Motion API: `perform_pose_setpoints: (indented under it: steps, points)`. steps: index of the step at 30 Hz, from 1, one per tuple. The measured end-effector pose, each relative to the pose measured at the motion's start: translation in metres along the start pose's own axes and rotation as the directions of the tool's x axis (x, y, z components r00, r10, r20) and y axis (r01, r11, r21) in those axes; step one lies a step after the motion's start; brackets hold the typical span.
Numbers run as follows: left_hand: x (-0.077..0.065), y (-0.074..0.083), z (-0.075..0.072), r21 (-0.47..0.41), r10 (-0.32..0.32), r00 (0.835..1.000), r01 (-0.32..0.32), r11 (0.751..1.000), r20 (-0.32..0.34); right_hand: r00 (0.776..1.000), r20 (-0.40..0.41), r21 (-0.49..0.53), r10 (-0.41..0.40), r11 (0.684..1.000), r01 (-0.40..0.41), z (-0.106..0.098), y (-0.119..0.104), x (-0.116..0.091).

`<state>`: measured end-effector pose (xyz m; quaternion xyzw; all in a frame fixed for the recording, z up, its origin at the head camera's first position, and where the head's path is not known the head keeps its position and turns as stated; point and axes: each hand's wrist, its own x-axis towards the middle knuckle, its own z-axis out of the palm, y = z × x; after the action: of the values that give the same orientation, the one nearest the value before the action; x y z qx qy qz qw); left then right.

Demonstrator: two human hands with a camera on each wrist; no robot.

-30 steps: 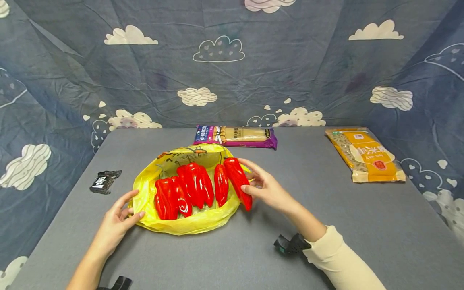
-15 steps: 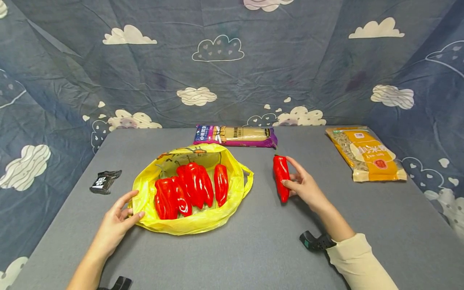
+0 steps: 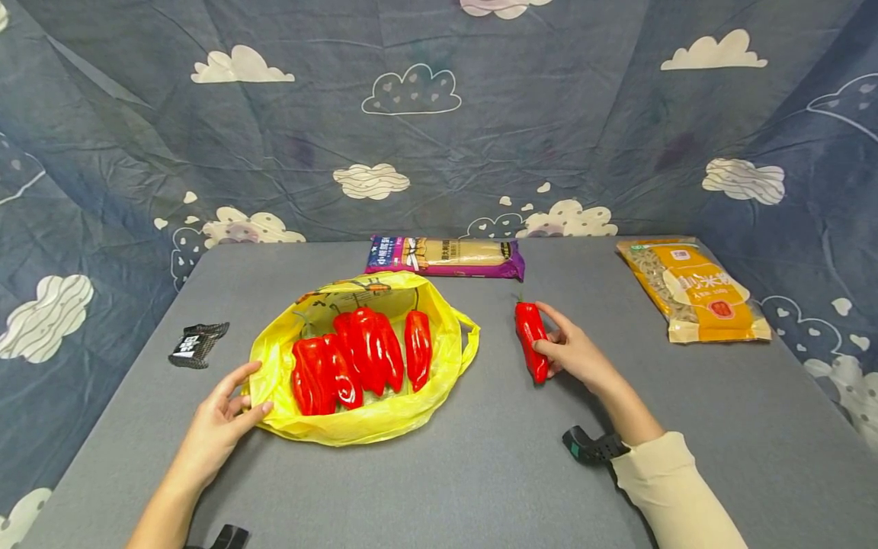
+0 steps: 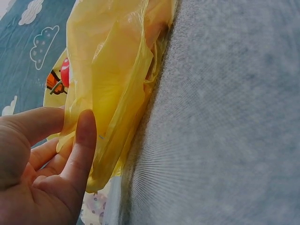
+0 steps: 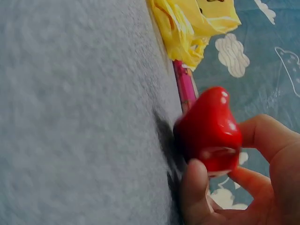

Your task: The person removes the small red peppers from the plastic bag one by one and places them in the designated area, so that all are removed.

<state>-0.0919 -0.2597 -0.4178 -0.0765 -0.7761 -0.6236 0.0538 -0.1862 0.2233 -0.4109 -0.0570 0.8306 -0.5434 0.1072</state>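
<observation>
A yellow plastic bag point(image 3: 370, 428) lies with its mouth spread wide, several glossy red peppers point(image 3: 370, 351) inside it. At the bag's left edge my left hand point(image 3: 218, 423) pinches the plastic rim; in the left wrist view the thumb point(image 4: 86, 136) lies over the outside of the film. To the right of the bag, my right hand point(image 3: 572, 351) holds one long red pepper point(image 3: 530, 339) between thumb and fingers, its green stem pointing away. In the right wrist view that pepper point(image 5: 211, 131) is close over the grey table, with a dark shadow beside it.
Behind the bag lies a purple pack of noodles point(image 3: 446, 258). An orange food pack point(image 3: 696, 293) rests at the back right of the grey table point(image 3: 439, 496). A small black packet point(image 3: 197, 345) sits left of the bag. A patterned cloth point(image 3: 439, 137) hangs behind.
My right hand has carried a pepper from the bag's right edge out to the right, then slightly lower and tilted. The left hand has stayed at the bag's rim.
</observation>
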Motion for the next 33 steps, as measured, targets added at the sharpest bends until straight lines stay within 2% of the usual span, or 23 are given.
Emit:
perform_pose_setpoints:
  steps: [10, 15, 19, 24, 28, 31, 33]
  points:
    - [0.000, -0.001, 0.000, 0.002, -0.007, 1.000, 0.007, 1.000, -0.001, 1.000, -0.012, -0.002, -0.022, 1.000, 0.022, -0.002, 0.005, 0.003]
    - [0.000, 0.000, 0.000, 0.018, -0.012, 1.000, 0.012, 1.000, -0.003, 0.996, -0.064, -0.087, -0.064, 0.994, 0.059, -0.002, -0.003, 0.001]
    - [-0.001, 0.000, 0.000, 0.034, -0.014, 1.000, 0.014, 0.999, -0.005, 0.985, -0.111, -0.157, -0.129, 0.981, 0.110, 0.003, -0.021, -0.004]
    - [-0.001, 0.001, 0.000, 0.027, -0.012, 1.000, 0.013, 1.000, -0.007, 0.956, -0.119, -0.116, -0.270, 0.960, 0.257, 0.022, -0.054, -0.012]
    - [-0.001, 0.001, 0.001, 0.018, -0.010, 1.000, 0.010, 1.000, -0.005, 0.913, -0.078, -0.098, -0.401, 0.914, 0.394, 0.046, -0.073, -0.013]
    - [-0.001, 0.001, 0.001, 0.016, -0.002, 1.000, 0.002, 1.000, -0.003, 0.889, -0.029, -0.087, -0.457, 0.887, 0.454, 0.065, -0.079, -0.010]
    - [0.000, 0.001, 0.001, 0.017, 0.006, 1.000, -0.006, 1.000, -0.002, 0.885, 0.000, -0.088, -0.466, 0.881, 0.464, 0.077, -0.080, -0.007]
